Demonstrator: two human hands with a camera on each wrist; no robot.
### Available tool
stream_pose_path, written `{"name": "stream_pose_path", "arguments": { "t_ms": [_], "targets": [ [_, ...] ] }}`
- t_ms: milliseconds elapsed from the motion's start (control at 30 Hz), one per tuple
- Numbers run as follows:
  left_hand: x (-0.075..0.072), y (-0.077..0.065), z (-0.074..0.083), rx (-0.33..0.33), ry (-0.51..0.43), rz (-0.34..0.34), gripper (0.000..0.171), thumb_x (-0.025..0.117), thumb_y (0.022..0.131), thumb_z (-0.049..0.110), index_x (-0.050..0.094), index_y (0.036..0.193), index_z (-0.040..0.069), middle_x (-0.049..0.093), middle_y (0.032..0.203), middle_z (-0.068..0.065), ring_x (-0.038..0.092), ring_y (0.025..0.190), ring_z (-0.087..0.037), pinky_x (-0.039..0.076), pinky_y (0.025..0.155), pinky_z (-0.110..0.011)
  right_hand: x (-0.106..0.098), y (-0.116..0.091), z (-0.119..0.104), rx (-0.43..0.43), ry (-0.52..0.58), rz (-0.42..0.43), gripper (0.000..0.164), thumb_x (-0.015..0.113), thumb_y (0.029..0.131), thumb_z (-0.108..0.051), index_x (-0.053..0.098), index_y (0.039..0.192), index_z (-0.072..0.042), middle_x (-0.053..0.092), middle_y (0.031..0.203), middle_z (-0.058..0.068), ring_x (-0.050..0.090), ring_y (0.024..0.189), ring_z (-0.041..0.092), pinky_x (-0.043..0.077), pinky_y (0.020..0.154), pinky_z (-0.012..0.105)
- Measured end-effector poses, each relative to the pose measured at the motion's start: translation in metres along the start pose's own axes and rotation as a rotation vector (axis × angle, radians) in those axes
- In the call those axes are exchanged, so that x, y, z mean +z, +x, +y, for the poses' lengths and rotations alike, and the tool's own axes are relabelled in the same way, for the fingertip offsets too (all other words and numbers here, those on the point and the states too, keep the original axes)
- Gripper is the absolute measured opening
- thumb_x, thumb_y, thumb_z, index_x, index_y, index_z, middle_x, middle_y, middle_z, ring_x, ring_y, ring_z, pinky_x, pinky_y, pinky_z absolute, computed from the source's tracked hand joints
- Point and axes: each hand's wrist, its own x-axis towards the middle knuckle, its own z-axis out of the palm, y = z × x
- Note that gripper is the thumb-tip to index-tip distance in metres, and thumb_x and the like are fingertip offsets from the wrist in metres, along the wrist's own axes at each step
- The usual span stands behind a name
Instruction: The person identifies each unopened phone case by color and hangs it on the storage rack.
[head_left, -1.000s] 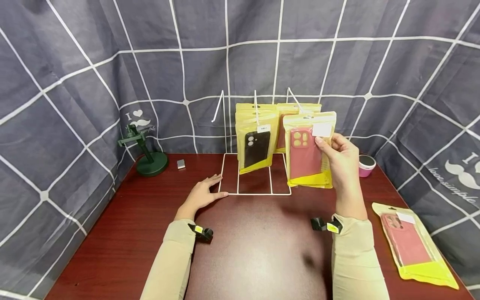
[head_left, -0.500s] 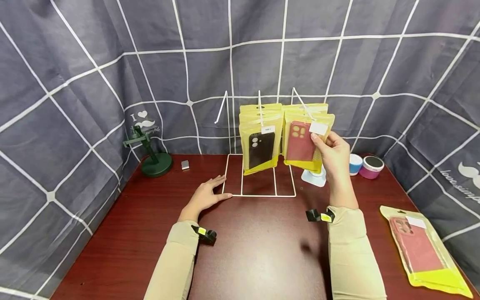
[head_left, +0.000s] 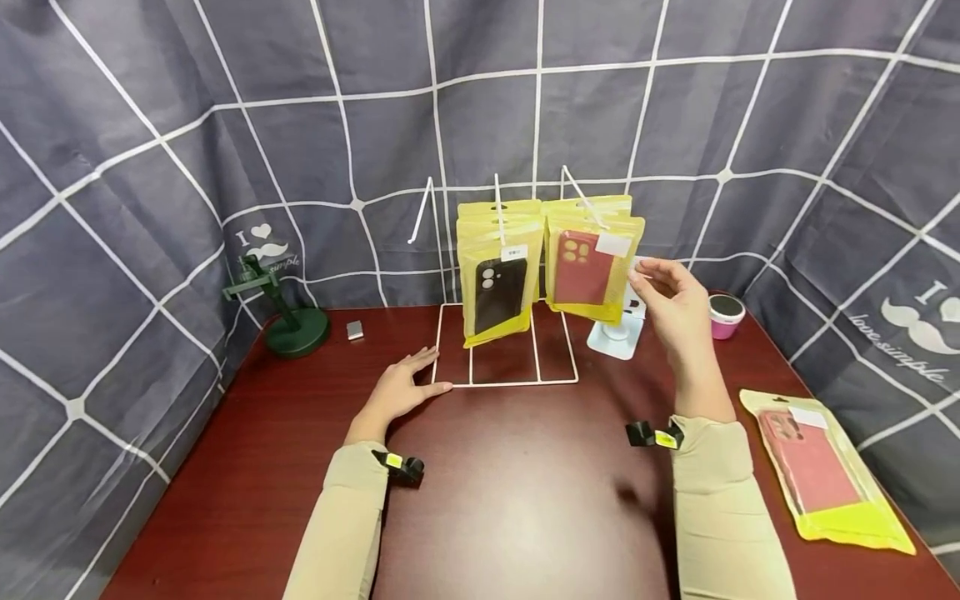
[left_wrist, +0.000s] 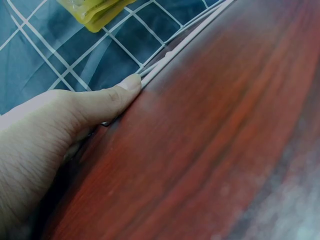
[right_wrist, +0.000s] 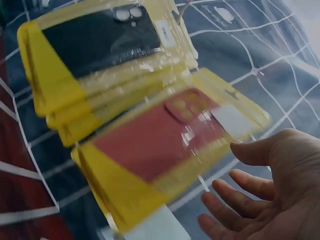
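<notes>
A white wire display rack (head_left: 558, 383) stands on the table, with packaged phone cases on its prongs. My left hand (head_left: 401, 389) rests at the rack's front left corner, fingers spread and fairly straight. In the left wrist view the thumb (left_wrist: 112, 100) lies on the base wire. From the right prong hangs a yellow pouch with a red phone case (head_left: 581, 271), others behind it. Just off its right edge is my right hand (head_left: 675, 308), its fingers loosely bent and holding nothing. Pouches with a black phone case (head_left: 501, 293) in front hang on the middle prong.
Another packaged red phone case (head_left: 810, 462) lies at the right. A green phone stand (head_left: 296, 329) and a small grey block (head_left: 355, 331) are at the left. Behind the right hand stand a light blue stand (head_left: 615, 337) and a pink round container (head_left: 725, 317). The left prong (head_left: 422, 212) is bare.
The right hand carried the pouch with the red phone case left onto the right prong, then let go and drew back to the right. The left hand stayed on the rack.
</notes>
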Motion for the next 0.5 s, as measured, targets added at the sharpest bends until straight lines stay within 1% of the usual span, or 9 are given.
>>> {"name": "stream_pose_path", "arguments": {
  "t_ms": [67,167,267,300,367,433,467,500],
  "targets": [
    [-0.003,0.0,-0.002,-0.002,0.009,0.013,0.084,0.072,0.082,0.066,0.05,0.15,0.023,0.042,0.157,-0.002,0.034,0.145,-0.04,0.029,0.115,-0.058,-0.012,-0.002,0.0,-0.021,-0.071,-0.026,0.04,0.075,0.092,-0.018,0.065,0.124,0.002,0.069,0.106,-0.008,0.062,0.098,0.004,0.046,0.082,0.013],
    [-0.007,0.0,-0.004,-0.002,0.02,0.021,0.084,0.072,0.082,0.065,0.05,0.151,0.022,0.042,0.157,-0.004,0.034,0.145,-0.041,0.029,0.115,-0.059,-0.036,-0.007,0.004,-0.033,-0.228,-0.069,0.042,0.073,0.094,-0.026,0.065,0.125,0.0,0.067,0.105,-0.015,0.06,0.094,-0.002,0.044,0.078,0.011],
    [-0.008,0.001,-0.004,-0.01,0.019,0.01,0.084,0.071,0.083,0.066,0.049,0.152,0.023,0.041,0.158,-0.004,0.033,0.145,-0.041,0.029,0.115,-0.058,-0.064,-0.014,0.015,-0.044,-0.409,-0.118,0.042,0.07,0.095,-0.035,0.066,0.125,-0.006,0.065,0.104,-0.019,0.058,0.09,-0.007,0.043,0.076,0.009],
    [-0.008,0.001,-0.004,-0.013,0.018,0.006,0.084,0.071,0.083,0.066,0.049,0.152,0.023,0.041,0.158,-0.004,0.033,0.145,-0.041,0.029,0.115,-0.058,-0.074,-0.018,0.019,-0.035,-0.457,-0.14,0.043,0.07,0.095,-0.038,0.066,0.125,-0.008,0.065,0.104,-0.019,0.057,0.09,-0.009,0.042,0.075,0.01],
    [-0.007,0.001,-0.003,-0.02,0.017,0.004,0.085,0.071,0.082,0.067,0.049,0.151,0.024,0.041,0.158,-0.002,0.033,0.146,-0.04,0.029,0.116,-0.057,-0.097,-0.025,0.03,-0.048,-0.555,-0.183,0.041,0.07,0.095,-0.04,0.068,0.123,-0.011,0.068,0.105,-0.014,0.055,0.088,-0.012,0.042,0.075,0.011],
    [-0.006,0.001,-0.001,-0.018,0.011,0.005,0.085,0.071,0.081,0.068,0.049,0.151,0.024,0.041,0.158,-0.001,0.033,0.146,-0.039,0.029,0.116,-0.056,-0.125,-0.031,0.042,-0.074,-0.67,-0.217,0.036,0.068,0.096,-0.041,0.07,0.12,-0.014,0.071,0.105,-0.006,0.053,0.084,-0.013,0.041,0.071,0.017],
    [-0.005,0.001,0.0,-0.012,0.003,0.003,0.085,0.072,0.081,0.067,0.05,0.151,0.024,0.041,0.158,-0.002,0.033,0.146,-0.04,0.029,0.116,-0.057,-0.141,-0.033,0.049,-0.089,-0.722,-0.229,0.034,0.067,0.096,-0.04,0.072,0.117,-0.014,0.072,0.105,-0.001,0.052,0.083,-0.012,0.041,0.071,0.02],
    [-0.004,0.001,0.001,-0.008,-0.003,0.003,0.085,0.072,0.082,0.067,0.05,0.151,0.023,0.041,0.158,-0.002,0.032,0.146,-0.04,0.028,0.116,-0.058,-0.156,-0.036,0.055,-0.094,-0.771,-0.242,0.031,0.067,0.097,-0.038,0.072,0.115,-0.013,0.073,0.105,0.004,0.055,0.084,-0.008,0.041,0.071,0.024]
  ]
}}
